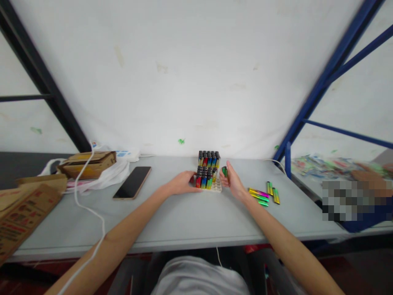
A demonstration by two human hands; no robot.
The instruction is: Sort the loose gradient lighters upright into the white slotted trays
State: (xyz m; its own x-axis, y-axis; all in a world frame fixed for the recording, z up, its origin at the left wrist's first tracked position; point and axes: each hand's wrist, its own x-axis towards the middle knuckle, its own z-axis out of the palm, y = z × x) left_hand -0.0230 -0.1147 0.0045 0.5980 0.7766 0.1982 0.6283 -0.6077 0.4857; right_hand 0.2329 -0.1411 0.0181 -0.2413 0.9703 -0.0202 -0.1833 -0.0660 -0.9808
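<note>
A white tray with round slots stands upright on the table, its left part filled with lighters in red, blue, green and yellow with black tops. My left hand grips the tray's left end, thumb at the front and fingers behind. Just right of the tray, my right hand is closed around a green lighter with a dark top; its lower part is hidden by the fingers. Behind the tray stands a second block of lighters. Several loose metallic lighters lie right of my right hand.
At left lie a phone, a cardboard box on white plastic bags, and an open carton. A white cable hangs across my left forearm. Blue frame bars rise at right, with another person's hand beyond.
</note>
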